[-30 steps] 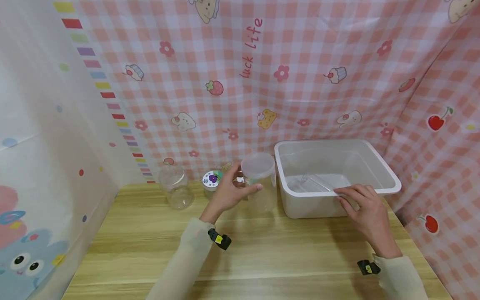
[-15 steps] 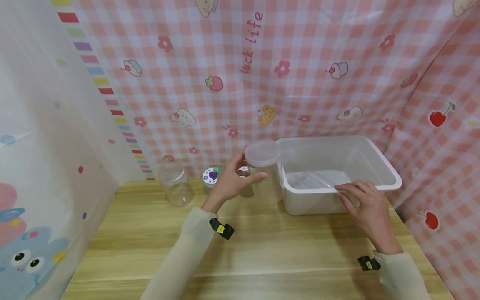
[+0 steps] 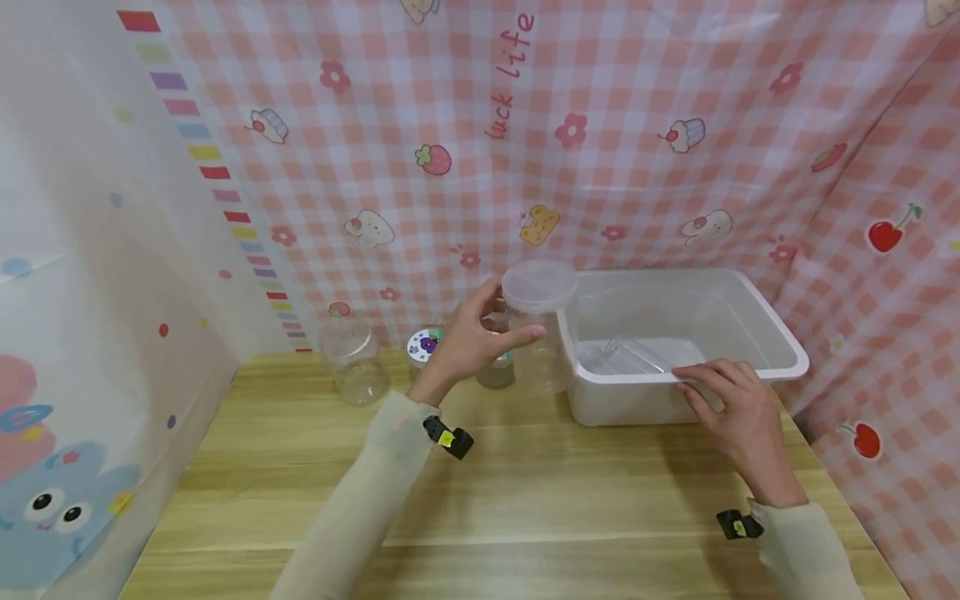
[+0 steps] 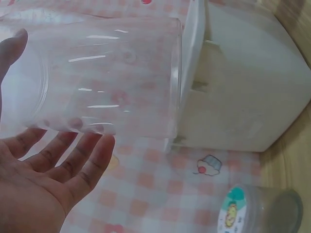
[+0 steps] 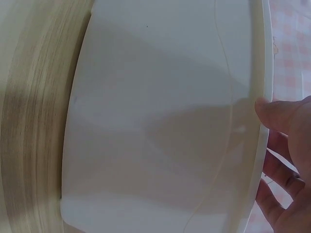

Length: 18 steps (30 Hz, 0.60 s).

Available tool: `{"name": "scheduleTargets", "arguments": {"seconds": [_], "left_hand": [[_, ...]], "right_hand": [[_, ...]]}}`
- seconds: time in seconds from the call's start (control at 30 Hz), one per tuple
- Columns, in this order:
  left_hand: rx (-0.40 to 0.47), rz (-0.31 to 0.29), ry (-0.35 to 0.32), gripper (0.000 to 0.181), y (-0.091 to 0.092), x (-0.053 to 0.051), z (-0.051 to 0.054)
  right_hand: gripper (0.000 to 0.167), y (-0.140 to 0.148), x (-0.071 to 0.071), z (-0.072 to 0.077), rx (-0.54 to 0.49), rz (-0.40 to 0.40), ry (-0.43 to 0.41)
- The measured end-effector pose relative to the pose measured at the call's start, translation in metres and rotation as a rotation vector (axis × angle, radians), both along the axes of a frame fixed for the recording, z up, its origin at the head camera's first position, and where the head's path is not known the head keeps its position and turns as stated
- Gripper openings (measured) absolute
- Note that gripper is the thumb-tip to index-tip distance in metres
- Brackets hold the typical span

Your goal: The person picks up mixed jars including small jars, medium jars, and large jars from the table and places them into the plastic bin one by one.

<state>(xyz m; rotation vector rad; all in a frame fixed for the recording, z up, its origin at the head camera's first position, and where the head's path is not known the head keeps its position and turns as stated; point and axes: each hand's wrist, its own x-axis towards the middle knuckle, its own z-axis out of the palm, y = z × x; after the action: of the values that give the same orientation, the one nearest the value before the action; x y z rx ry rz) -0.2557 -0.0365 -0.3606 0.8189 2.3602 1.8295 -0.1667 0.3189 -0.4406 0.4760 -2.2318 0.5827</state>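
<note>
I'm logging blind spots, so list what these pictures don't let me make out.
Head: right small jar, partly covered by the left hand.
Left wrist: tall jar's lid, partly cut off by the left edge.
Left wrist: label print, too small to read.
Right wrist: tub's inside, hidden by its wall.

We look down on a wooden table (image 3: 525, 508) with pale yellow-brown grain running across its top. Beyond the table's far edge hangs a pink-and-white checked cloth (image 3: 510, 187), gently creased, and above the middle of the table we read the printed words "luck life" (image 3: 513, 75) on it, set among strawberries, cupcakes, flowers and small animal faces. To the table's left hangs a white cloth (image 3: 60, 217) with coloured dots, a blue cartoon creature (image 3: 60, 521) low down, and a band of coloured bars (image 3: 216, 173) along the side next to the checks. To the table's right we find more pink checks (image 3: 885, 325), printed with red cherries (image 3: 885, 237). Soft light leaves a faint sheen on the table.
</note>
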Motion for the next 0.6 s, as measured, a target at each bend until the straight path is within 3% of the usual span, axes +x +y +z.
{"name": "scheduleTargets", "arguments": {"seconds": [0.2,0.37,0.47,0.6], "left_hand": [[0.036,-0.053,0.014,0.067,0.006,-0.002,0.009],[0.02,-0.053,0.001,0.068,0.016,-0.004,0.014],[0.0,-0.045,0.0,0.066,0.024,-0.006,0.018],[-0.012,-0.037,0.008,0.059,0.034,-0.011,0.023]], "right_hand": [[0.031,-0.001,0.0,0.0,-0.008,0.004,-0.006],[0.045,-0.001,-0.001,0.0,-0.003,-0.013,-0.015],[0.044,-0.001,-0.001,0.0,-0.007,-0.01,-0.008],[0.018,0.0,-0.001,0.0,-0.009,-0.002,-0.002]]}}
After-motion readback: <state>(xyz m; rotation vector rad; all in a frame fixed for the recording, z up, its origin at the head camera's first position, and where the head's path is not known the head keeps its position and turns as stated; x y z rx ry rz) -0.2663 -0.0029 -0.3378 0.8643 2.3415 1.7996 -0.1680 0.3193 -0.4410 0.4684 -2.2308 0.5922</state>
